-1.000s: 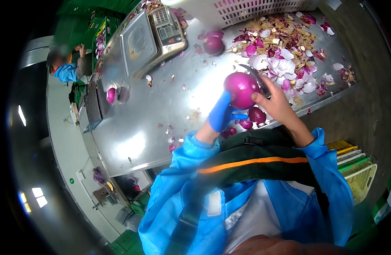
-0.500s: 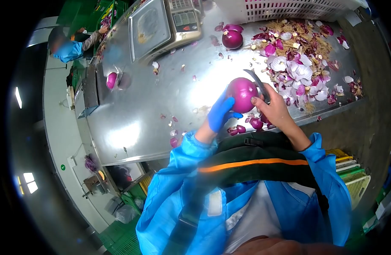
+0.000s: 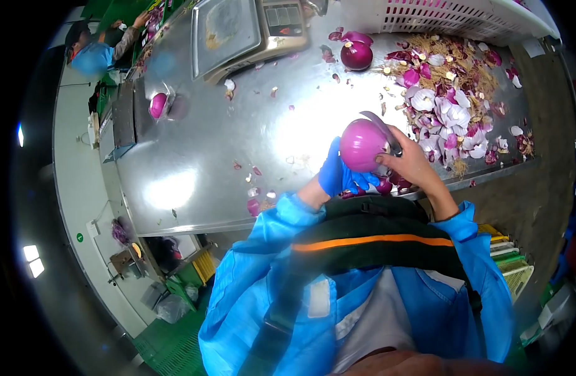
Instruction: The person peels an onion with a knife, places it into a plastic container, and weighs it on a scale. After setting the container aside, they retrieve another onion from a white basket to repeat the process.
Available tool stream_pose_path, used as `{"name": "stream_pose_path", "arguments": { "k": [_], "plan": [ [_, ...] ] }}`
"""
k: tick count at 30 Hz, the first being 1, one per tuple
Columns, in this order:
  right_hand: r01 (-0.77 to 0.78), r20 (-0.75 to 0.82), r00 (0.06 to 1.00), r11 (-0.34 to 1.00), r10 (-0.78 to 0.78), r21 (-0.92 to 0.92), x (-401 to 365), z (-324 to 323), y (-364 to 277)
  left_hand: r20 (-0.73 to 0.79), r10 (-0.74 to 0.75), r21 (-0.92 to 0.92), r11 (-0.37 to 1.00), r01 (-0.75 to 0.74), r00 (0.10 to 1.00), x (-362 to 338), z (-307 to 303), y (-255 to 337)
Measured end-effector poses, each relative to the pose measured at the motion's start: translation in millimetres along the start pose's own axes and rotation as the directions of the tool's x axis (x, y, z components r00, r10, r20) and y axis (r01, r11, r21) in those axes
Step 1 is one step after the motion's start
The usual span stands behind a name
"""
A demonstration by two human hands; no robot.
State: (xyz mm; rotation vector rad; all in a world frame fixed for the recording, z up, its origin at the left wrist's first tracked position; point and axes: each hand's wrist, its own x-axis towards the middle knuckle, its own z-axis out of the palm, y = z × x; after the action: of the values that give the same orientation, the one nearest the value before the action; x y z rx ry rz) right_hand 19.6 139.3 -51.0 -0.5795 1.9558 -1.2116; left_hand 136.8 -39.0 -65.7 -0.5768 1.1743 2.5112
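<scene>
A large, glossy red onion (image 3: 362,145) is held just above the metal table's front part. My left hand (image 3: 343,174), in a blue glove, cups it from the left and below. My bare right hand (image 3: 412,161) grips a knife (image 3: 383,127) with a dark curved blade, which lies along the onion's upper right side. The thumb of that hand presses on the onion's right face. The knife's handle is mostly hidden in my fingers. Several smaller purple onion pieces (image 3: 384,186) lie just behind and under my hands, partly covered.
A heap of onion skins and roots (image 3: 451,116) lies on the right of the metal table (image 3: 238,144). Another red onion (image 3: 357,56) sits near a weighing scale (image 3: 281,37) and a white perforated basket (image 3: 451,17). A wrapped onion (image 3: 157,105) lies left. A co-worker (image 3: 93,56) stands far left.
The onion has turned in my hands, and my left hand has slid lower beneath it. The knife stays in my right hand. My view has shifted slightly.
</scene>
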Motion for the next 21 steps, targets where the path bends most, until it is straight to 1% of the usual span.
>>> {"name": "stream_pose_path", "arguments": {
  "k": [1,2,3,4,6,7,9,10,11,14,16,18,19,21],
  "plan": [
    [0.008,0.021,1.000,0.998,-0.009,0.070,-1.6,-1.7,-0.1,-0.022,-0.021,0.119,0.993,0.023,1.000,1.3,-13.2,-7.4],
    [0.040,-0.010,0.999,0.997,-0.040,0.063,-3.6,-0.9,-0.8,-0.065,0.025,0.303,0.953,-0.004,0.998,0.8,-19.1,-9.1],
    [0.073,-0.041,0.997,0.996,-0.071,0.055,-6.0,-0.2,-1.3,-0.109,0.071,0.478,0.878,-0.010,0.992,-0.5,-20.8,-6.5],
    [0.106,-0.070,0.992,0.993,-0.103,0.044,-8.5,0.4,-2.4,-0.142,0.195,0.691,0.722,-0.043,0.971,-3.4,-19.7,-0.4],
    [0.035,-0.078,0.996,0.991,-0.045,-0.132,-12.1,2.7,-13.6,-0.180,0.345,0.840,0.541,-0.039,0.921,-6.2,-16.7,2.7],
    [-0.001,-0.086,0.996,0.976,-0.018,-0.217,-12.7,3.7,-17.1,-0.219,0.366,0.821,0.570,-0.032,0.904,-8.6,-15.2,0.6],
    [0.132,-0.148,0.970,0.930,-0.193,-0.344,-8.3,11.8,-3.8,-0.230,0.403,0.861,0.508,-0.007,0.886,-9.4,-16.1,-1.4],
    [0.188,-0.172,0.945,0.894,-0.277,-0.407,-7.0,15.8,2.0,-0.201,0.412,0.910,0.413,0.014,0.889,-8.3,-19.9,-4.0],
    [0.169,-0.166,0.954,0.906,-0.250,-0.389,-6.3,18.5,6.3,-0.172,0.417,0.948,0.316,0.035,0.893,-7.2,-24.4,-8.6],
    [0.112,-0.163,0.971,0.934,-0.175,-0.339,-0.6,22.1,5.3,-0.207,0.295,0.896,0.440,0.059,0.933,8.3,-58.8,-24.7],
    [0.057,-0.175,0.978,0.951,-0.115,-0.304,-1.3,22.1,3.2,-0.251,0.232,0.795,0.603,0.064,0.940,19.1,-69.3,-37.7],
    [-0.004,-0.145,0.988,0.955,-0.042,-0.298,-2.4,18.4,0.3,-0.251,0.256,0.748,0.663,0.020,0.934,25.6,-65.4,-43.8],
    [-0.037,-0.132,0.991,0.955,-0.003,-0.296,-3.8,16.8,0.0,-0.235,0.310,0.761,0.648,-0.024,0.921,25.9,-59.5,-45.3],
    [-0.042,-0.130,0.992,0.966,0.009,-0.257,-7.8,20.2,8.6,-0.201,0.418,0.786,0.609,-0.109,0.886,22.6,-43.6,-44.0]
  ]
}}
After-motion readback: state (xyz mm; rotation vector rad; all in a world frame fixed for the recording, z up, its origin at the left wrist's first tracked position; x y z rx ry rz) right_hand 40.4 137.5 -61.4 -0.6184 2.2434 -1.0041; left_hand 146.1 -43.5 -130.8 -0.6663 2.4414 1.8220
